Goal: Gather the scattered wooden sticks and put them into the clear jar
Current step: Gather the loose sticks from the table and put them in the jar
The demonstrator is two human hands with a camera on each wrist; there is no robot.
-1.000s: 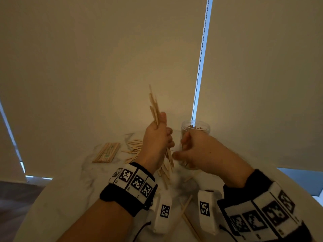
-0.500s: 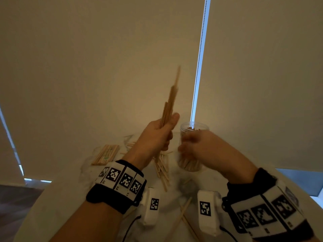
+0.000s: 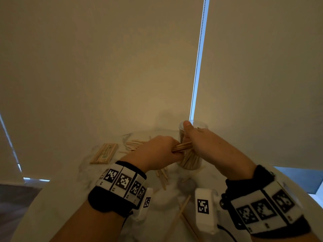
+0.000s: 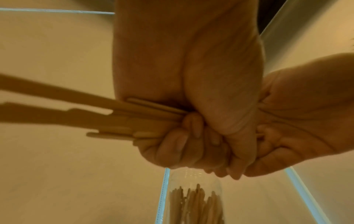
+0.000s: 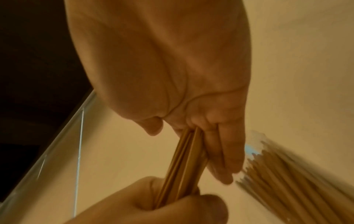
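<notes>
Bundle squared up beside the jar
Left hand [image 3: 157, 151] and right hand [image 3: 204, 144] both gripped the wooden sticks [image 3: 180, 147]; level their ends before tipping into the clear jar [image 3: 192, 161].

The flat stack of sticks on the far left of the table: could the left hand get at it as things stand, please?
Probably not yet. The path to the flat stack looks clear, but the left hand has its grip full with a bundle of sticks, shared with the right hand.
</notes>
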